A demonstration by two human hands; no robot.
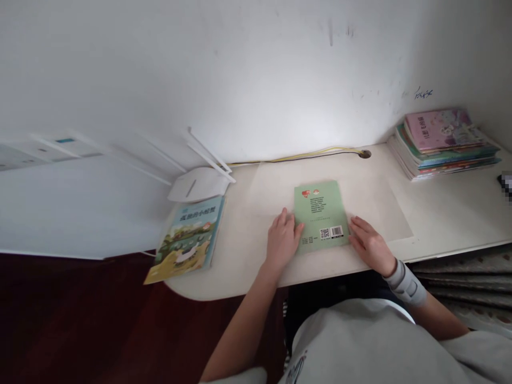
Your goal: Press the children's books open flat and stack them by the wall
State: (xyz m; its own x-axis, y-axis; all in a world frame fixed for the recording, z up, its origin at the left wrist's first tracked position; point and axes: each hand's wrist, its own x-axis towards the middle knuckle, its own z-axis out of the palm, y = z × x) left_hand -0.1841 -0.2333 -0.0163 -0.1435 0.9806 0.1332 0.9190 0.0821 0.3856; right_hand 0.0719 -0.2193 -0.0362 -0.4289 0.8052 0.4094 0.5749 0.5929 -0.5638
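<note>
A dark object (506, 185) is cut off at the view's right border and too pixelated to name; the small print on the green paperback (322, 216) is unreadable. That book lies flat, barcode side up, near the front edge of the surface (244, 266), between the two hands. The left hand (282, 240) has its thumb at the book's left edge, the right hand (371, 246) its fingertips at the right edge; both are loosely extended, gripping nothing.

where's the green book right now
In the head view, the green book lies a little right of centre on the white desk, between the left hand and the right hand, with the stack of books farther right.
</note>
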